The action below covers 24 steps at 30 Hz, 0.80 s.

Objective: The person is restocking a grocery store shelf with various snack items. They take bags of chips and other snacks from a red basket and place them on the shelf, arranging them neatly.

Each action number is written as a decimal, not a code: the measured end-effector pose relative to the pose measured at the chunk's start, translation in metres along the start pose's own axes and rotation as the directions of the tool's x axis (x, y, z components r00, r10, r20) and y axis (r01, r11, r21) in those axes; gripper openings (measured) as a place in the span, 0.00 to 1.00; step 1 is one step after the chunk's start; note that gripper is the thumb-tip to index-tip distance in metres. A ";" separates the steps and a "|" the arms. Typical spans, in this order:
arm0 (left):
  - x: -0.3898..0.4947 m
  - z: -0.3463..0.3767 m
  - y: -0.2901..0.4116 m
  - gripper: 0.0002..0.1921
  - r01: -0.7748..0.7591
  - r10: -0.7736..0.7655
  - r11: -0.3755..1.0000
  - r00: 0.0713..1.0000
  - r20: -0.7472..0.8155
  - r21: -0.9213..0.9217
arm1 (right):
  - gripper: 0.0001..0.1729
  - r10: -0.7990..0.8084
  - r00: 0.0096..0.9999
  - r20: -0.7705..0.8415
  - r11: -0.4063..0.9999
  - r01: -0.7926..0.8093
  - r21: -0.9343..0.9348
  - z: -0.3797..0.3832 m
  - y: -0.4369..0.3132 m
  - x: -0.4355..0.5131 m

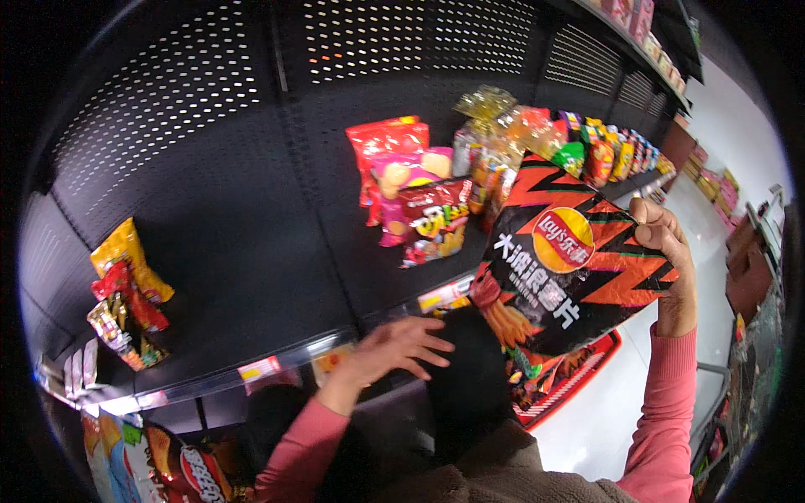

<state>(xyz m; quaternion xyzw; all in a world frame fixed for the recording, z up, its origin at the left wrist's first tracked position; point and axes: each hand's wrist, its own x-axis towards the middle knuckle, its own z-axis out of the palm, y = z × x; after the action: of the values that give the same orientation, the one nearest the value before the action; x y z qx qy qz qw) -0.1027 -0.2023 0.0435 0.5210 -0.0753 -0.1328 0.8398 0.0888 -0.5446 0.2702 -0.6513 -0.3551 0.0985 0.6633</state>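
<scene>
My right hand pinches the upper right edge of a black and orange Lay's potato chip bag, which hangs tilted in front of the shelf. Empty, with fingers spread, my left hand hovers before the front edge of the black shelf. Below the held bag a red plastic basket shows partly, with several snack packs inside it. Behind the bag on the shelf, a dark red snack pouch stands before a pink snack bag and a red bag.
Yellow, red and gold snack bags stand at the shelf's left. Clear packages and rows of colourful packs line its right. Price labels run along the front edge. Larger chip bags sit on the level below.
</scene>
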 end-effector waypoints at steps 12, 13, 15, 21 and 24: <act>-0.013 -0.004 -0.017 0.37 -0.439 0.262 0.734 0.887 -0.380 -0.518 | 0.12 -0.038 0.891 0.452 0.979 -0.057 0.195 0.147 0.011 0.071; -0.017 -0.006 -0.012 0.38 -0.481 0.297 0.722 0.864 -0.406 -0.498 | 0.13 -0.033 0.917 0.397 0.965 -0.075 0.253 0.154 0.020 0.073; -0.026 -0.012 0.002 0.39 -0.539 0.325 0.720 0.819 -0.473 -0.437 | 0.22 0.039 0.935 0.354 0.893 -0.191 0.407 0.167 0.038 0.086; -0.052 -0.052 0.062 0.40 -0.761 0.477 0.614 0.569 -0.670 -0.209 | 0.33 0.048 0.886 0.462 0.952 -0.180 0.246 0.212 0.103 0.087; -0.064 -0.081 0.092 0.43 -0.754 0.541 0.652 0.533 -0.650 -0.076 | 0.52 -0.021 0.833 0.552 1.000 0.007 0.028 0.248 0.122 0.100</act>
<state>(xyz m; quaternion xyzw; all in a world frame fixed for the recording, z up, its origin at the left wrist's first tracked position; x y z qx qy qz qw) -0.1291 -0.0750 0.0905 0.3096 0.0152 0.3469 0.8852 0.0532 -0.2726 0.1655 -0.5844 -0.5350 0.2816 0.5412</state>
